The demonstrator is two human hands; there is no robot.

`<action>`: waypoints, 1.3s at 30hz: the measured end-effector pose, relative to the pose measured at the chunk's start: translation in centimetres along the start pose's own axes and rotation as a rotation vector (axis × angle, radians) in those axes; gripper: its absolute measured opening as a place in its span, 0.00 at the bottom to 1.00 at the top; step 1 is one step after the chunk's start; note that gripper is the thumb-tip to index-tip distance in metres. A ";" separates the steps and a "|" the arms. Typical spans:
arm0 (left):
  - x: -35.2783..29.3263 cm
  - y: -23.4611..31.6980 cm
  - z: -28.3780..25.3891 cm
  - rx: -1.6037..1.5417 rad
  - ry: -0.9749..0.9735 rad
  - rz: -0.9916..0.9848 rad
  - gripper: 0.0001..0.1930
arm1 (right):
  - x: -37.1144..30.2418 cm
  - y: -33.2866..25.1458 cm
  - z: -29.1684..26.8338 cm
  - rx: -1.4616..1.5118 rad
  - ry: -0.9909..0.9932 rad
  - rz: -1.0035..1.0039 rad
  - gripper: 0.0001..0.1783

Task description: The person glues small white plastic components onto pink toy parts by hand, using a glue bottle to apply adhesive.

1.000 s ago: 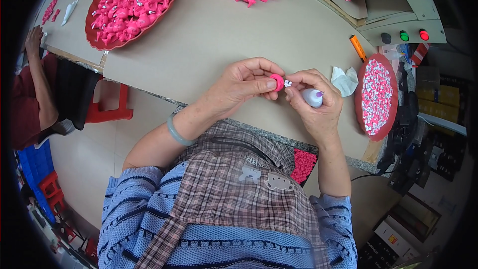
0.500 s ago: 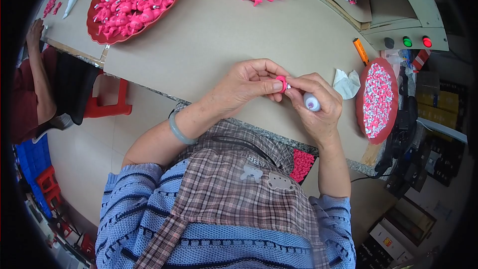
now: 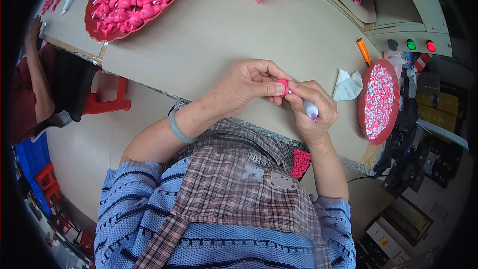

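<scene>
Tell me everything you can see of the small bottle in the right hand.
The small bottle is whitish, smooth, rounded and plastic-looking, with a narrow purple tip. It is tucked in the right hand, which hides part of it, over the tabletop. The tip points roughly toward the wearer. Its fill level cannot be told.

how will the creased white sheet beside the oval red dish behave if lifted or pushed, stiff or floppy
The white sheet will probably sag and fold, since it looks thin and creased. It is likely light for its size, showing little bulk. Its uneven folds suggest it would slide rather than roll if pushed.
</scene>
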State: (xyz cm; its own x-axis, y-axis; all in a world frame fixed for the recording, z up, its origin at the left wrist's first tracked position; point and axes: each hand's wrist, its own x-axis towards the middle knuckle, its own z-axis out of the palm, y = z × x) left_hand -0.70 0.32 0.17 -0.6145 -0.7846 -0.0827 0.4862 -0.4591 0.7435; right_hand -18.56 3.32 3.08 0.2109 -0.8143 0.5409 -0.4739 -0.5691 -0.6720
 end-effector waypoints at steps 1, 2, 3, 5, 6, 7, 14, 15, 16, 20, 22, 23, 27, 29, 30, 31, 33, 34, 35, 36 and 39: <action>0.0 0.0 0.0 0.005 0.002 0.000 0.09 | -0.1 0.1 0.1 0.013 0.011 0.008 0.10; 0.0 0.0 0.0 0.004 0.004 -0.001 0.09 | -0.1 0.1 0.1 0.014 0.010 0.009 0.10; 0.1 -0.1 0.0 0.009 0.004 0.009 0.09 | -0.3 0.3 0.1 0.021 0.016 0.014 0.10; 0.1 -0.2 0.0 0.015 0.004 0.017 0.09 | -0.5 0.4 0.2 0.029 0.023 0.019 0.10; 0.1 -0.2 0.0 0.023 0.001 0.013 0.09 | -0.6 0.4 0.2 0.037 0.025 0.027 0.10; 0.1 -0.1 0.0 0.032 -0.002 0.009 0.09 | -0.7 0.4 0.2 0.044 0.028 0.035 0.10; 0.1 0.0 0.2 0.065 -0.001 0.020 0.09 | -0.5 0.6 0.0 0.041 0.031 0.032 0.10; 0.1 0.0 0.2 0.057 0.003 0.016 0.09 | -0.4 0.6 0.0 0.029 0.026 0.019 0.10; 0.0 0.0 0.2 0.049 0.008 0.012 0.09 | -0.4 0.5 -0.1 0.016 0.021 0.006 0.10; 0.0 0.1 0.3 0.075 0.009 0.016 0.09 | 0.0 -0.4 -0.5 -0.004 0.006 0.001 0.13; 0.0 0.1 0.3 0.031 0.013 0.013 0.09 | 0.0 -0.7 -0.8 0.005 -0.036 0.029 0.16; 0.0 0.1 0.3 0.032 0.012 0.011 0.09 | -0.1 -0.8 -0.8 0.004 -0.034 0.031 0.16; 0.0 0.1 0.3 0.041 0.013 0.014 0.10 | -1.2 -0.3 -0.3 0.149 0.083 0.193 0.16; 0.0 0.1 0.4 0.040 0.014 0.010 0.10 | -1.3 -0.2 -0.3 0.200 0.144 0.232 0.16; 0.0 0.0 0.4 0.058 0.016 0.022 0.10 | -1.2 -0.2 -0.5 0.121 0.128 0.178 0.15; 0.0 0.0 0.5 0.076 0.018 0.033 0.10 | -1.1 -0.2 -0.6 0.042 0.111 0.123 0.14; -0.1 -0.1 0.6 0.090 0.022 0.049 0.10 | -1.0 -0.3 -0.7 -0.025 0.106 0.068 0.13; -0.2 -0.2 0.7 0.104 0.024 0.065 0.09 | -1.0 -0.3 -0.7 -0.093 0.102 0.012 0.12; -0.2 -0.2 0.8 0.103 0.024 0.064 0.09 | -1.0 -0.3 -0.6 -0.093 0.101 0.012 0.12; -0.2 -0.1 0.9 0.138 0.035 0.056 0.10 | -1.1 -0.2 -0.5 -0.131 0.118 -0.021 0.12; -0.3 -0.2 1.1 0.194 0.048 0.051 0.11 | -1.2 0.1 -0.5 -0.213 0.125 -0.100 0.13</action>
State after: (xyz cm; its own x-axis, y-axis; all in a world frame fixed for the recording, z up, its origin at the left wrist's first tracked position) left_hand -1.30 1.07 0.76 -0.5598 -0.8257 -0.0698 0.3843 -0.3333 0.8610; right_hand -19.29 4.33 2.62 0.1642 -0.7273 0.6664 -0.6280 -0.5981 -0.4980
